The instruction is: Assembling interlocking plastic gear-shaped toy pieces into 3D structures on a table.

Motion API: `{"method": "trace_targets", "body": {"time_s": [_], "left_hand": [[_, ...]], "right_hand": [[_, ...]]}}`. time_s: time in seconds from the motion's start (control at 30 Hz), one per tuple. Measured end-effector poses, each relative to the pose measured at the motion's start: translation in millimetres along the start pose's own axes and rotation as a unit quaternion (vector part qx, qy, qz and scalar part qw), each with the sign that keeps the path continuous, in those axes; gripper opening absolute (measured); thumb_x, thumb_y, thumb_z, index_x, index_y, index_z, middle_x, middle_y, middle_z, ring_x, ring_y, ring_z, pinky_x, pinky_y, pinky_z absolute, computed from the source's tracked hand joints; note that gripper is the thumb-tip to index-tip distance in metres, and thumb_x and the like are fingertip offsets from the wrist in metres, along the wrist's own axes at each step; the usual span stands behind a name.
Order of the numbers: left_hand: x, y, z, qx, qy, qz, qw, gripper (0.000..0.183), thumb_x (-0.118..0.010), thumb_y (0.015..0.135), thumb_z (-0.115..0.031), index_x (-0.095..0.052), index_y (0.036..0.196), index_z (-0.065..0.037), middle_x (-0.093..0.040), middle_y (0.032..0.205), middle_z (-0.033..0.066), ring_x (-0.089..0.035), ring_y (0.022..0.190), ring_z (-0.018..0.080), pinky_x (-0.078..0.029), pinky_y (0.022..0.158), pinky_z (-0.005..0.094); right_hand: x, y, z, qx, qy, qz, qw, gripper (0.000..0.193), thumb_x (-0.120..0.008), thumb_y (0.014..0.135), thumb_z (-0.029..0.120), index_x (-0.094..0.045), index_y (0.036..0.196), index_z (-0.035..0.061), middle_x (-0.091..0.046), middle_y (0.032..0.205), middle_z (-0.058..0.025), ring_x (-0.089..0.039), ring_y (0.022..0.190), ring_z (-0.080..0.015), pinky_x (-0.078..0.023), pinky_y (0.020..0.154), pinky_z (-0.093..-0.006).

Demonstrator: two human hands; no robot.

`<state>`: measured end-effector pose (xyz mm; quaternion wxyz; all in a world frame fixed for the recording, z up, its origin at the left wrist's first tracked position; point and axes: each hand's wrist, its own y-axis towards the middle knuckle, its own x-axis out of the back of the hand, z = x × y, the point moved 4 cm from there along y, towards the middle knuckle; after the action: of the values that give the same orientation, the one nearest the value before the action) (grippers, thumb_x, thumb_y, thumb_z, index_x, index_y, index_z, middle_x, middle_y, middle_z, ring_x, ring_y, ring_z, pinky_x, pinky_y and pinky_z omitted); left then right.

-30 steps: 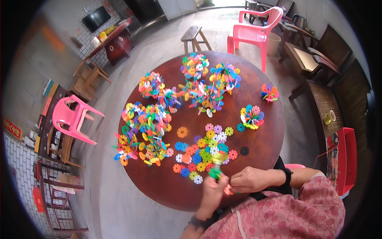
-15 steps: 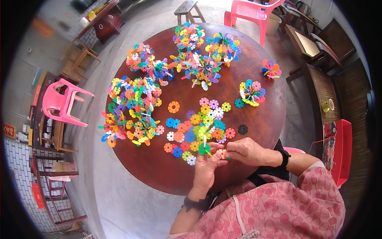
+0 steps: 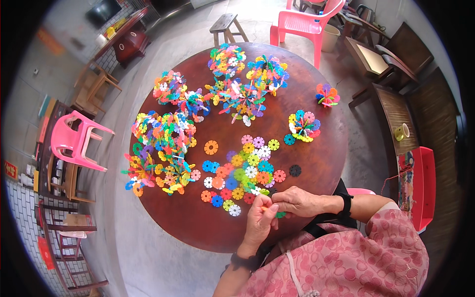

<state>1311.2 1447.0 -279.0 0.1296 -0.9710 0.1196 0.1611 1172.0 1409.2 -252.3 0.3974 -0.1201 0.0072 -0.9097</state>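
At the near edge of the round table, my left hand point(image 3: 258, 219) and my right hand point(image 3: 303, 202) meet, both with fingers pinched closed. Between them is a small cluster of plastic snowflake discs, mostly hidden by my fingers; a green disc point(image 3: 280, 215) peeks out below and whitish edges above. Just beyond my hands lie several loose notched discs in many colours, among them a white disc point(image 3: 235, 210), a blue disc point(image 3: 216, 201) and a black disc point(image 3: 295, 171). A lone orange disc point(image 3: 206, 147) rests farther left.
Joined clusters of discs point(image 3: 242, 96) stand at the table's far side, with another large cluster point(image 3: 166, 136) at left. Two small disc balls sit right, one multicoloured point(image 3: 303, 126), one farther off point(image 3: 327, 95). Pink chairs point(image 3: 74, 138) and a wooden stool point(image 3: 225, 23) surround the brown table point(image 3: 198, 227).
My hands have drawn together; the green disc that showed above my left fingers has turned out of sight there. The view has shifted, so the table sits slightly lower.
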Motion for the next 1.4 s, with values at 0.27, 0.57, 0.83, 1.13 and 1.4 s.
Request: {"method": "trace_targets", "body": {"time_s": [0.27, 0.57, 0.83, 1.13, 1.4], "left_hand": [[43.8, 4.8, -36.3, -0.098, -0.074, -0.121, 0.985, 0.016, -0.055, 0.095, -0.019, -0.043, 0.096, -0.009, -0.047, 0.075, 0.0018, -0.045, 0.057, 0.0082, -0.041, 0.049, 0.0223], [70.3, 3.5, -48.0, -0.137, 0.321, -0.274, 0.896, 0.054, -0.069, 0.078, 0.0, -0.045, 0.126, -0.005, -0.05, 0.11, 0.011, -0.052, 0.098, 0.0174, -0.048, 0.075, 0.0288], [39.5, 2.5, -55.1, -0.227, 0.528, -0.171, 0.8, 0.044, -0.075, 0.069, -0.006, -0.063, 0.11, -0.01, -0.048, 0.117, 0.0107, -0.052, 0.106, 0.0263, -0.046, 0.083, 0.0344], [0.8, 3.1, -44.4, -0.2, 0.619, 0.015, 0.76, 0.044, -0.071, 0.069, -0.002, -0.064, 0.111, -0.017, -0.049, 0.114, 0.0118, -0.052, 0.1, 0.0312, -0.046, 0.087, 0.0417], [18.7, 6.1, -36.9, -0.179, 0.588, -0.049, 0.787, 0.021, -0.064, 0.07, 0.003, -0.062, 0.088, -0.007, -0.054, 0.095, 0.0116, -0.055, 0.095, 0.0307, -0.047, 0.079, 0.0418]], "right_hand": [[2.9, 1.8, 3.3, 0.036, 0.021, 0.038, 0.998, 0.018, -0.055, 0.096, 0.02, -0.056, 0.093, 0.0026, -0.059, 0.071, -0.0106, -0.062, 0.064, -0.0228, -0.049, 0.061, -0.0348], [54.0, 6.8, -9.2, -0.003, -0.037, -0.229, 0.973, 0.013, -0.057, 0.092, 0.009, -0.056, 0.103, 0.0016, -0.063, 0.085, -0.0104, -0.063, 0.078, -0.0197, -0.05, 0.071, -0.0318], [50.9, 10.0, -19.2, 0.101, -0.121, -0.245, 0.957, 0.025, -0.064, 0.083, 0.005, -0.055, 0.106, 0.003, -0.056, 0.087, -0.0109, -0.059, 0.082, -0.0256, -0.049, 0.071, -0.0357], [40.2, 4.9, -11.5, 0.133, -0.244, -0.236, 0.931, 0.03, -0.07, 0.078, 0.006, -0.059, 0.106, 0.0075, -0.054, 0.102, -0.011, -0.057, 0.094, -0.0287, -0.05, 0.077, -0.0368], [19.1, 2.9, -7.8, 0.138, -0.24, -0.156, 0.948, 0.037, -0.067, 0.08, 0.009, -0.054, 0.115, 0.0096, -0.052, 0.101, -0.0137, -0.056, 0.094, -0.0334, -0.049, 0.076, -0.0406]]}}
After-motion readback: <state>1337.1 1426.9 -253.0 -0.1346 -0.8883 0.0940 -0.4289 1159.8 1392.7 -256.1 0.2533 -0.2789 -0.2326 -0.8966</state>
